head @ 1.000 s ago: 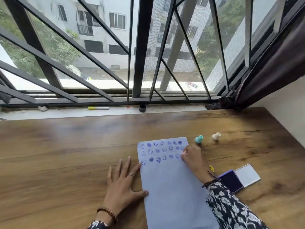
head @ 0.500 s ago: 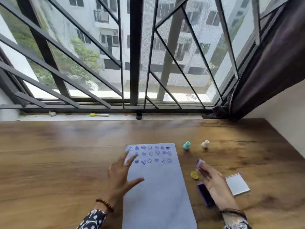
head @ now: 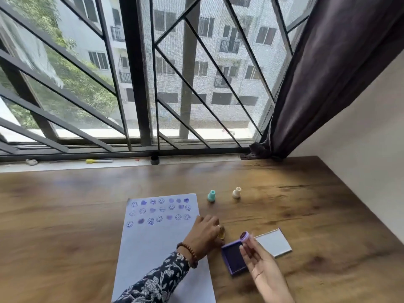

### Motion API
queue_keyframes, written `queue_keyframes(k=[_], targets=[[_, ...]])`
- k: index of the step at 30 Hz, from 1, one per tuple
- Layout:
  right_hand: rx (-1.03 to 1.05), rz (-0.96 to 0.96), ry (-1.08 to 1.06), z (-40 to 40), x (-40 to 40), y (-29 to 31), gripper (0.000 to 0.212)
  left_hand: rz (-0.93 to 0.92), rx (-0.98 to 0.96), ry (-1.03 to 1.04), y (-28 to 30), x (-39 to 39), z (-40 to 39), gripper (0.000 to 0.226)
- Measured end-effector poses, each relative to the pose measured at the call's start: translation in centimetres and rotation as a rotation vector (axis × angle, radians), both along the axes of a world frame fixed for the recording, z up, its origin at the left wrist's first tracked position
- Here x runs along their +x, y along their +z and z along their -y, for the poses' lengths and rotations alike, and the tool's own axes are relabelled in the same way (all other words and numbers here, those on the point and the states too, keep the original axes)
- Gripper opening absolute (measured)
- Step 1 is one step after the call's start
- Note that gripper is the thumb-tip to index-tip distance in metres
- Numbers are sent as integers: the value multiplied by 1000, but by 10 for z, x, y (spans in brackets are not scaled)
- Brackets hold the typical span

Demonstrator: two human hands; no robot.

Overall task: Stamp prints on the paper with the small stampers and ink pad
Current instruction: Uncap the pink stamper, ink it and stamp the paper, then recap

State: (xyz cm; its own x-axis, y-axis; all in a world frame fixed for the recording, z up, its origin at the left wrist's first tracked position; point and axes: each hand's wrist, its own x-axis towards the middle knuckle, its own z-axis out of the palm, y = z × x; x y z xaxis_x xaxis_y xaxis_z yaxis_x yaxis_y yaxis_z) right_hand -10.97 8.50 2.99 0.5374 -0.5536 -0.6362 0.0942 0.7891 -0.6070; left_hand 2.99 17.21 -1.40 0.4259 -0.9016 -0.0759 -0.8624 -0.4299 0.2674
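A white paper [head: 157, 254] lies on the wooden table, with three rows of purple smiley and heart prints [head: 159, 209] across its top. My left hand [head: 204, 236] reaches across the paper's right edge, and its fingertips close around a small yellow stamper [head: 222, 234] standing on the table. My right hand [head: 260, 265] is turned palm up over the open purple ink pad [head: 232, 260] and pinches a purple stamper [head: 244, 236], inked face up. The pad's white lid [head: 275, 242] is folded open to the right.
A teal stamper [head: 211, 196] and a cream stamper [head: 236, 192] stand upright beyond the paper's top right corner. A window sill with a yellow-capped pen [head: 98, 160] runs along the table's far edge. A white wall and a dark curtain [head: 328, 84] close off the right.
My left hand left the paper's left side and crossed right to the yellow stamper. My right hand carried the purple stamper from the prints to above the ink pad.
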Motion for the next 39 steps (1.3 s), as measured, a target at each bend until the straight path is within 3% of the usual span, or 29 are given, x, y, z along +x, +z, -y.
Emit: queue_keyframes(k=[3,5,8,11,23,33,37,39], targets=[[-42,-18,-3,0,-4,-7,7,-111,-80,71,8,-7,4,25],[-130,-27,17,0,-4,-9,8,-417,-264,229,17,-11,1,20],[-307,-46,63,0,-2,-4,12,-1025,-505,419,32,-14,-10,9],[-568,-80,159,-1,3,6,14,-1263,-531,441,38,-18,-20,12],[-893,-33,326,-5,4,24,20,-1369,-626,459,55,-22,-30,16],[-1118,-59,227,-13,3,33,23,-1431,-653,365,67,-12,-29,23],[-1023,-31,198,-10,11,34,8,-1423,-648,368,65,-6,-25,17],[-945,-7,160,-8,15,33,13,-1454,-662,370,60,-7,-19,19]])
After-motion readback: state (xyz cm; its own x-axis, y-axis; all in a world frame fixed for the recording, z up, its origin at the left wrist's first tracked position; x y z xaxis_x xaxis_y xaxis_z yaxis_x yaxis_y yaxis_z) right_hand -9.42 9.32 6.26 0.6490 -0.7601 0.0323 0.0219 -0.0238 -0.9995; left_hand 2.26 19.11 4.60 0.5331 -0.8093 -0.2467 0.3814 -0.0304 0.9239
